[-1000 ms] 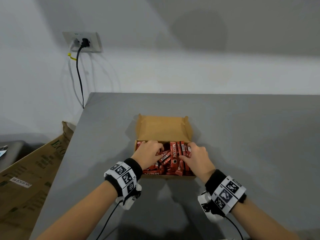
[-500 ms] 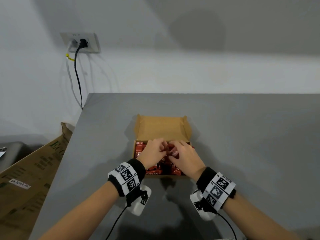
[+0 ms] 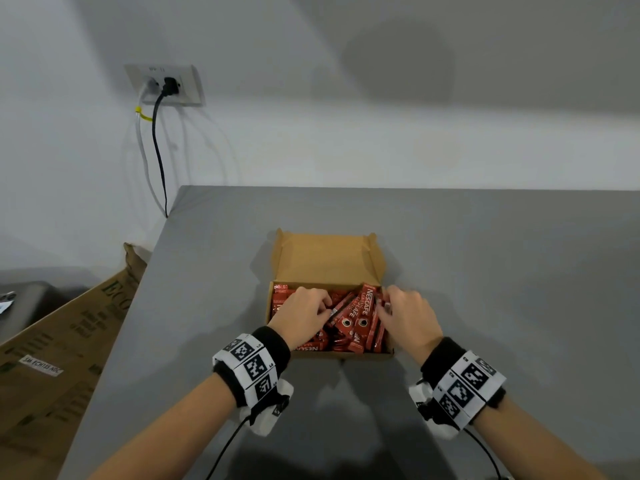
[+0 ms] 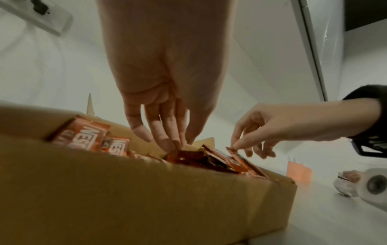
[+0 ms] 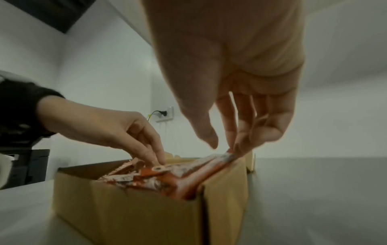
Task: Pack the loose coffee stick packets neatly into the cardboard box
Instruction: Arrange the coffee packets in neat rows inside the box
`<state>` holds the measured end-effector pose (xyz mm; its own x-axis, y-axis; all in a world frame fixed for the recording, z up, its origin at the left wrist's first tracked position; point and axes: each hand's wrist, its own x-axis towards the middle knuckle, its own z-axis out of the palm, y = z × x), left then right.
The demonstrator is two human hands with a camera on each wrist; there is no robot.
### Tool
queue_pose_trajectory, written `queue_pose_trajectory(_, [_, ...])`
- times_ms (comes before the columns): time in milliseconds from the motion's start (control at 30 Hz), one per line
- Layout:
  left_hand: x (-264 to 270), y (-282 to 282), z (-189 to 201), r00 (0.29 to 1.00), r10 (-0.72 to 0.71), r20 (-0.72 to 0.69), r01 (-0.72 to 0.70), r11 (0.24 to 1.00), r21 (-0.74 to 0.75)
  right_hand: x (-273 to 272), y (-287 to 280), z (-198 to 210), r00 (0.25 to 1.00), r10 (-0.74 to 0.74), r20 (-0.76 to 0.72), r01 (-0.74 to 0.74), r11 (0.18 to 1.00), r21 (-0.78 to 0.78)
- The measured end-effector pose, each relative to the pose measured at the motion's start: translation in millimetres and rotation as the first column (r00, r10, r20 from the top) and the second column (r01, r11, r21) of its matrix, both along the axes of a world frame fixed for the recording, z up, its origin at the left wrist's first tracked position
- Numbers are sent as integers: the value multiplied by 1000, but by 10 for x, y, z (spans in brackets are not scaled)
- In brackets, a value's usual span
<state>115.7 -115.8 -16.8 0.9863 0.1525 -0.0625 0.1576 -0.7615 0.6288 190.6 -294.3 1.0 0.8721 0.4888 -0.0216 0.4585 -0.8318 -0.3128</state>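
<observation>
My left hand [image 3: 304,315] reaches down into the cardboard box [image 3: 341,353], its fingers [image 4: 165,140] hanging nearly straight with the tips touching the red Nescafé coffee stick packets [image 3: 349,323] near the middle of the heap; that grip is released, curled round nothing that I can see. My right hand [image 3: 408,318] works at the right side of the box, where my fingertips [image 5: 238,147] press against the far ends of a few packets that lean tilted against the right wall [image 5: 224,185]. In the left wrist view the thumb and forefinger of this hand meet at the corner of one raised packet [image 4: 240,160], but the right wrist view shows the thumb standing apart from the fingers, so I cannot tell whether this grip is pinching or only nudging. The packets fill the box in a loose jumble, some lying flat, some slanted across one another, and two at the left end [image 4: 87,134] stand up above the front wall. The box sits on the grey surface [image 3: 502,271] with its lid flap [image 3: 325,258] folded open away from me. Both my wrists carry bands with black and white markers [image 3: 254,365]. To my left, a larger printed carton [image 3: 52,358] leans beside the surface, and a black plug [image 3: 170,85] sits in a wall socket.
</observation>
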Motion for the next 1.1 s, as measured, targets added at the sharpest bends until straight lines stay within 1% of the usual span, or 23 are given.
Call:
queue_pose_trajectory(67, [15,-52,5,999,-26,-23,25,999,-36,2,4,-38,998,9,-57,-9,1000,8])
queue_pose_trajectory(167, [28,-15,63,998,-52,-40,47,994,-99,4,43,-26,998,12,-58,-10,1000,26])
queue_pose_trajectory(200, [30,43,88,999,-31,-33,28,995,-97,6,44,-5,999,10,-43,-9,1000,23])
queue_pose_trajectory(267, [10,217,129,999,33,-8,-33,999,-25,-8,58,44,999,36,22,-37,999,33])
queue_pose_trajectory(300, [-7,306,148,999,35,-16,-34,999,26,-37,88,79,995,79,55,-83,995,57])
queue_pose_trajectory(367, [-47,428,167,993,-52,-108,63,993,103,-132,191,139,971,229,72,-235,967,97])
queue_pose_trajectory(433, [-90,442,198,972,-129,-196,163,972,167,-241,344,134,925,379,-6,-378,923,77])
queue_pose_trajectory(467, [-101,433,211,975,-128,-182,165,963,211,-288,432,109,903,427,-49,-426,904,38])
queue_pose_trajectory(500, [-101,430,216,987,-100,-125,128,960,247,-326,517,76,886,458,-79,-460,888,-15])
queue_pose_trajectory(533, [-100,431,219,998,-49,-49,60,963,263,-361,598,48,874,477,-93,-484,872,-76])
queue_pose_trajectory(567, [-95,443,210,1000,4,12,-7,965,262,-386,672,16,865,494,-89,-502,853,-144])
queue_pose_trajectory(600, [-87,458,195,999,36,39,-45,964,262,-405,736,-9,857,510,-77,-514,830,-217])
queue_pose_trajectory(667, [-83,490,144,998,57,-3,-54,965,255,-433,837,-27,841,539,-51,-522,781,-343])
queue_pose_trajectory(733, [-90,510,102,995,94,-41,-84,974,211,-434,905,-46,828,559,-41,-523,744,-416])
queue_pose_trajectory(833, [-85,516,85,988,148,-53,-137,976,167,-402,960,-59,810,585,-49,-540,710,-453])
queue_pose_trajectory(967, [-54,518,104,983,168,-80,-156,978,140,-389,1024,-53,827,560,-53,-529,743,-411])
queue_pose_trajectory(1100, [-30,584,94,970,243,-19,-242,969,58,-425,1069,-64,817,574,-54,-548,744,-382])
